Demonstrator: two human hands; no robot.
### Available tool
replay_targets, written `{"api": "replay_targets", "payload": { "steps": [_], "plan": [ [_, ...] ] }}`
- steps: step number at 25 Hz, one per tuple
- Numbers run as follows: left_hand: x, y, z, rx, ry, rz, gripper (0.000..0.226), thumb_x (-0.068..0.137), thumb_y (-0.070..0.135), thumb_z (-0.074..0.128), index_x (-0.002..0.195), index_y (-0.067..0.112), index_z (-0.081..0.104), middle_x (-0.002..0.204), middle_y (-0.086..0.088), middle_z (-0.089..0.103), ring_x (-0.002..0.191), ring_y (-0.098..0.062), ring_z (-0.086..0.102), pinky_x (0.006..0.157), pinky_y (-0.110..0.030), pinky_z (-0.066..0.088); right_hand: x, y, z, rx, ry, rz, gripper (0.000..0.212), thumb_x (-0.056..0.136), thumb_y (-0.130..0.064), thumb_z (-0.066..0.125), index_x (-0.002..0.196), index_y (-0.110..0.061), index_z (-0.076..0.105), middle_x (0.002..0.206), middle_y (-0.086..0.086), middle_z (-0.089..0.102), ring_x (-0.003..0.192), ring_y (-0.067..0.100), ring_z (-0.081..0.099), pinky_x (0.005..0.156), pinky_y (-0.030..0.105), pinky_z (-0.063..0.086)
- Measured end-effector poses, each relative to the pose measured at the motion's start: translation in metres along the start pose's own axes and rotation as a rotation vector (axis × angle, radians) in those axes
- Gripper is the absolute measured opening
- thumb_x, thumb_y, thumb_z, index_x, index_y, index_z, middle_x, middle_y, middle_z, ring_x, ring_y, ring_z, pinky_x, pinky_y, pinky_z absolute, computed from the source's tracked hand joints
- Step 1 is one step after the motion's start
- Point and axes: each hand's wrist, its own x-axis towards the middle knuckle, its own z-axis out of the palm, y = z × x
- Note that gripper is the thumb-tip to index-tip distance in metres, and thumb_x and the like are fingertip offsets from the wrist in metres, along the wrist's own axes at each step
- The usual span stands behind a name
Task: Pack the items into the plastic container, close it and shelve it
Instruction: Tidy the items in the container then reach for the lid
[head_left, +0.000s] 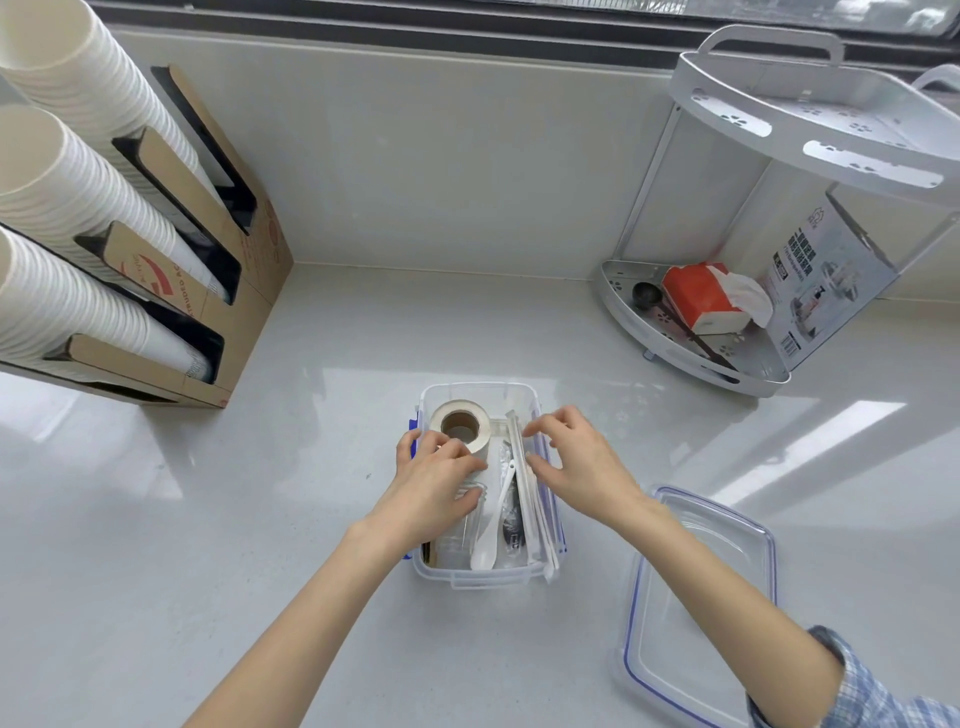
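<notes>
A clear plastic container (483, 578) with blue clips stands open on the grey counter. Inside it lie a roll of tape (460, 423), a white plastic spoon (491, 535), wrapped chopsticks (524, 493) along the right wall, and clear plastic cups under my left hand. My left hand (435, 486) rests on the roll and the cups, fingers bent over them. My right hand (576, 460) hovers at the container's right rim, fingers spread, fingertips near the chopsticks. The clear lid (696, 603) with a blue seal lies on the counter to the right.
A cardboard dispenser (218, 291) with stacks of white paper cups (62, 171) fills the left. A white two-tier corner shelf (696, 358) stands at the back right, holding a red tissue pack (701, 296), a black scoop and a printed box (826, 280).
</notes>
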Motion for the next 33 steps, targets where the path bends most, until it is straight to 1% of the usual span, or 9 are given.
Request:
{"api": "replay_targets", "payload": {
  "steps": [3, 5, 9, 14, 19, 23, 26, 30, 33],
  "plan": [
    [0.003, 0.013, -0.001, -0.030, 0.014, 0.049, 0.033, 0.088, 0.037, 0.044, 0.115, 0.024, 0.056, 0.115, 0.003, 0.058, 0.119, -0.018, 0.036, 0.100, -0.031, 0.004, -0.019, -0.001, -0.005, 0.023, -0.146, 0.227, 0.043, 0.082, -0.045, 0.057, 0.108, -0.014, 0.044, 0.102, 0.002, 0.043, 0.090, 0.024, 0.053, 0.080, 0.033, 0.043],
    [0.003, 0.022, 0.000, -0.039, -0.023, 0.068, 0.030, 0.088, 0.038, 0.044, 0.109, 0.024, 0.059, 0.110, 0.004, 0.061, 0.112, -0.017, 0.041, 0.097, -0.031, 0.010, -0.032, -0.006, -0.004, -0.016, -0.232, 0.313, 0.053, 0.079, -0.056, 0.055, 0.104, -0.012, 0.041, 0.098, 0.005, 0.052, 0.090, 0.025, 0.053, 0.074, 0.034, 0.041],
    [0.000, 0.033, 0.006, -0.076, -0.082, 0.106, 0.032, 0.088, 0.034, 0.043, 0.118, 0.027, 0.052, 0.111, 0.008, 0.065, 0.110, -0.016, 0.046, 0.100, -0.033, 0.016, -0.047, -0.011, 0.004, -0.140, -0.319, 0.365, 0.051, 0.079, -0.052, 0.055, 0.106, -0.010, 0.047, 0.102, 0.009, 0.065, 0.093, 0.029, 0.062, 0.071, 0.034, 0.041],
    [-0.006, 0.043, 0.013, -0.161, -0.152, 0.165, 0.037, 0.089, 0.027, 0.041, 0.126, 0.025, 0.045, 0.110, 0.005, 0.069, 0.107, -0.013, 0.056, 0.098, -0.029, 0.020, -0.050, -0.011, 0.009, -0.110, -0.255, 0.342, 0.021, 0.082, -0.025, 0.051, 0.095, -0.009, 0.045, 0.099, 0.015, 0.068, 0.092, 0.032, 0.067, 0.072, 0.034, 0.046],
    [-0.010, 0.044, 0.011, -0.310, -0.101, 0.145, 0.041, 0.089, 0.023, 0.042, 0.130, 0.022, 0.041, 0.118, 0.006, 0.065, 0.108, -0.013, 0.059, 0.106, -0.032, 0.028, -0.048, -0.008, 0.011, -0.063, -0.117, 0.258, 0.027, 0.085, -0.024, 0.050, 0.107, -0.010, 0.046, 0.103, 0.015, 0.065, 0.098, 0.035, 0.058, 0.071, 0.035, 0.040],
    [-0.005, 0.041, 0.006, -0.389, -0.033, 0.131, 0.044, 0.089, 0.019, 0.042, 0.133, 0.022, 0.036, 0.122, 0.002, 0.062, 0.108, -0.012, 0.059, 0.103, -0.038, 0.037, -0.033, -0.012, 0.012, -0.104, -0.034, 0.197, 0.028, 0.088, -0.024, 0.046, 0.113, -0.010, 0.044, 0.105, 0.014, 0.066, 0.098, 0.036, 0.058, 0.067, 0.032, 0.036],
    [-0.002, 0.037, 0.009, -0.351, -0.018, 0.107, 0.043, 0.089, 0.016, 0.037, 0.131, 0.025, 0.039, 0.119, 0.000, 0.063, 0.110, -0.017, 0.057, 0.102, -0.037, 0.037, -0.027, -0.017, 0.016, -0.161, -0.028, 0.175, 0.032, 0.091, -0.027, 0.044, 0.117, -0.008, 0.044, 0.113, 0.014, 0.061, 0.103, 0.036, 0.057, 0.070, 0.035, 0.038],
    [0.004, 0.034, 0.018, -0.147, -0.126, 0.078, 0.040, 0.090, 0.017, 0.031, 0.128, 0.023, 0.044, 0.131, 0.001, 0.055, 0.120, -0.019, 0.048, 0.101, -0.036, 0.027, -0.030, -0.011, 0.023, -0.122, -0.021, 0.177, 0.032, 0.092, -0.031, 0.044, 0.115, -0.009, 0.046, 0.117, 0.010, 0.054, 0.102, 0.034, 0.056, 0.073, 0.035, 0.040],
    [0.003, 0.031, 0.021, -0.119, -0.126, 0.068, 0.036, 0.090, 0.021, 0.032, 0.122, 0.023, 0.050, 0.133, 0.004, 0.053, 0.124, -0.017, 0.043, 0.102, -0.035, 0.025, -0.033, -0.006, 0.023, -0.039, 0.011, 0.157, 0.028, 0.092, -0.029, 0.045, 0.113, -0.012, 0.049, 0.100, 0.006, 0.053, 0.089, 0.026, 0.055, 0.070, 0.030, 0.037]
  ]
}}
